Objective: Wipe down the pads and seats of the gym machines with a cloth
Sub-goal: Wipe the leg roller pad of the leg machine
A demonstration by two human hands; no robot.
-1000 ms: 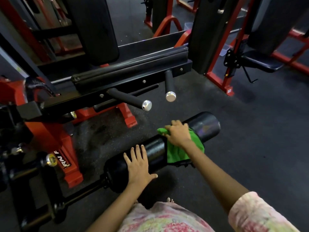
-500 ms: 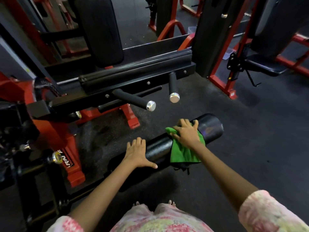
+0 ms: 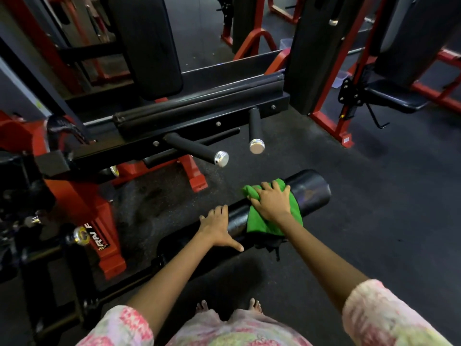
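Note:
A black roller pad (image 3: 311, 193) lies low across the middle of the view on a black bar. A green cloth (image 3: 257, 223) is draped over the pad near its right end. My right hand (image 3: 273, 202) lies flat on the cloth with fingers spread, pressing it onto the pad. Just left of the cloth, my left hand (image 3: 217, 227) rests on the bare pad, fingers straight and thumb out. A long flat black pad (image 3: 199, 108) runs across the machine behind, and an upright back pad (image 3: 147, 43) stands above it.
Two black handles with chrome caps (image 3: 220, 158) (image 3: 257, 146) stick out toward me above the roller. The red machine frame (image 3: 82, 213) stands at the left. Another machine's black seat (image 3: 394, 96) on a red frame is at the right. My bare feet (image 3: 229, 305) stand on dark rubber floor.
My right hand has slid the green cloth along the roller toward its right end. My left hand has followed it rightward along the pad. The view has shifted slightly.

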